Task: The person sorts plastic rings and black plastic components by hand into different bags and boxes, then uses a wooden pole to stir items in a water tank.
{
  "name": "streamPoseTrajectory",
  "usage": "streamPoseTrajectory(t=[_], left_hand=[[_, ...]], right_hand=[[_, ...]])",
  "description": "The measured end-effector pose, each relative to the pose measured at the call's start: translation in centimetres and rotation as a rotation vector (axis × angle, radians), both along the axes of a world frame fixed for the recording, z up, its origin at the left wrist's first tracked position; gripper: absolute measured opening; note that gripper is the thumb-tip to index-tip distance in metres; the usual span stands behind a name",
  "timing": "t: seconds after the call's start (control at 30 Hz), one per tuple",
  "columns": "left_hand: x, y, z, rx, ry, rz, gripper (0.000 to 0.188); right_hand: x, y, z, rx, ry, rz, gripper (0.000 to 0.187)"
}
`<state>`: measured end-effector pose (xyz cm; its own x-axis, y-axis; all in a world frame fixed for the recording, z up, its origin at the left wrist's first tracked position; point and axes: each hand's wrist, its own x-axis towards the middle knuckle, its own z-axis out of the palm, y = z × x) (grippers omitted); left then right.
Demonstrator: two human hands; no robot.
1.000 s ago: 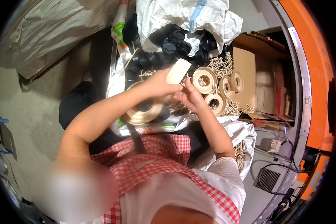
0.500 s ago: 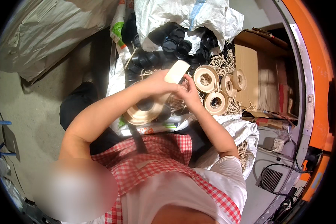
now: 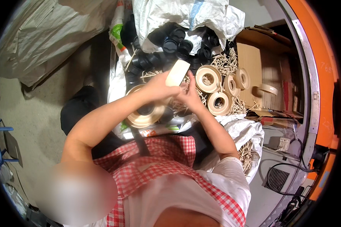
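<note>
My left hand (image 3: 159,87) is closed around a cream plastic ring (image 3: 178,73), turned so its broad outer wall shows. Against the ring's lower right side, my right hand (image 3: 190,94) has its fingers bent in, meeting the left fingertips; what they pinch is hidden. Below my left forearm lie larger-looking cream rings (image 3: 146,120), partly covered by the arm. Right of my hands, several cream rings (image 3: 208,78) rest on a heap of small cream sprue-like pieces (image 3: 226,63). Black round plastic parts (image 3: 170,46) are piled beyond my hands.
A white woven sack (image 3: 163,15) hangs over the far side of the pile. To the right stands an open cardboard box (image 3: 250,56), with one cream ring (image 3: 268,89) over it, beside an orange machine frame (image 3: 322,75). Another white sack (image 3: 250,130) holds small cream pieces.
A cream ring has appeared at the cardboard box on the right. My hands keep the held ring in nearly the same place, tilting it slightly; the right fingers have shifted a little.
</note>
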<state>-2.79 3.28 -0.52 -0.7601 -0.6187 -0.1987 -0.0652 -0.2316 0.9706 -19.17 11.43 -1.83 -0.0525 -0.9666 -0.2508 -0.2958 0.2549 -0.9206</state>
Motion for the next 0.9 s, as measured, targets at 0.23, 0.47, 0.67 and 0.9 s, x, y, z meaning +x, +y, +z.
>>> streamPoseTrajectory(t=[0.23, 0.47, 0.67, 0.9], left_hand=[[-0.8, -0.4, -2.2, -0.018, 0.054, 0.02, 0.049], [1.2, -1.6, -1.4, 0.07, 0.178, 0.319, 0.066], [3.9, -2.5, -5.6, -0.062, -0.479, -0.034, 0.032], [3.0, -1.7, -1.9, -0.636, -0.759, 0.032, 0.061]], right_hand=[[-3.4, -0.9, -3.0, 0.175, -0.292, -0.009, 0.066], [-9.7, -2.0, -7.0, -0.194, 1.07, -0.144, 0.064], [-14.5, -0.3, -9.5, 0.209, 1.189, -0.1, 0.068], [-6.8, -2.9, -6.4, -0.355, 0.345, -0.511, 0.054]])
